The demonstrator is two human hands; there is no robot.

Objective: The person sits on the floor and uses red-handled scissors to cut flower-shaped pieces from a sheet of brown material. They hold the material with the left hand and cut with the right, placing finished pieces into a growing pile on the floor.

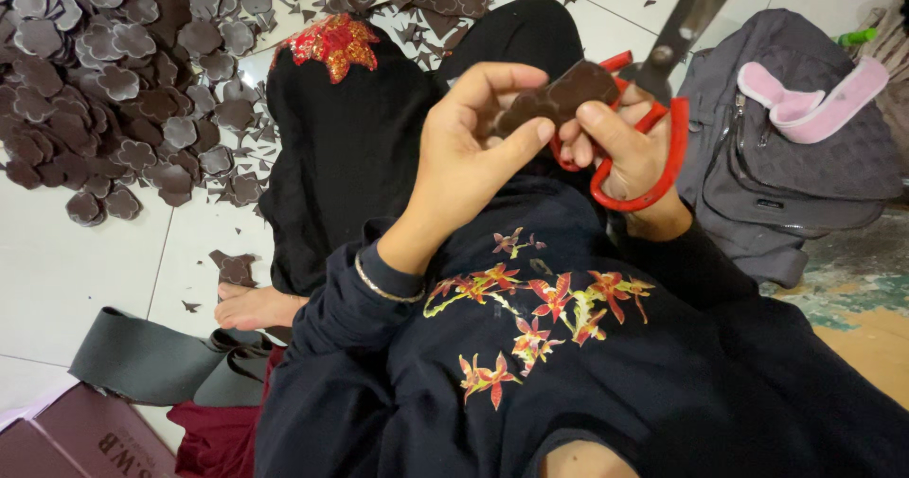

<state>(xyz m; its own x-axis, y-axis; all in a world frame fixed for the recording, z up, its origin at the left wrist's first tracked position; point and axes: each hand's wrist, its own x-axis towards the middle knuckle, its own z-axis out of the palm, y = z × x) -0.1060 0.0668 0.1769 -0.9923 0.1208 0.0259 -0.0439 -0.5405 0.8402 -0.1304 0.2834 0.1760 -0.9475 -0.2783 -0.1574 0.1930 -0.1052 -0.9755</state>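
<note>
heap of brown flower cutouts point(104, 71) on white tile floor point(57, 260), grey bag point(795, 147) w/ pink strap point(814, 104) at right.

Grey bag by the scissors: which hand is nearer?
Right. The right hand, in the red scissors, sits just beside the grey bag; the left hand, pinching the brown piece, is farther away.

Red-handled scissors point(653, 147) meet a dark brown cut-out piece point(559, 95). The heap of flower shapes point(114, 80) on the white tiled floor point(85, 270) looks dark brown too, perhaps maroon. Orange-red flowers pattern the black sleeve point(530, 317); the bag point(786, 166) is grey.
</note>
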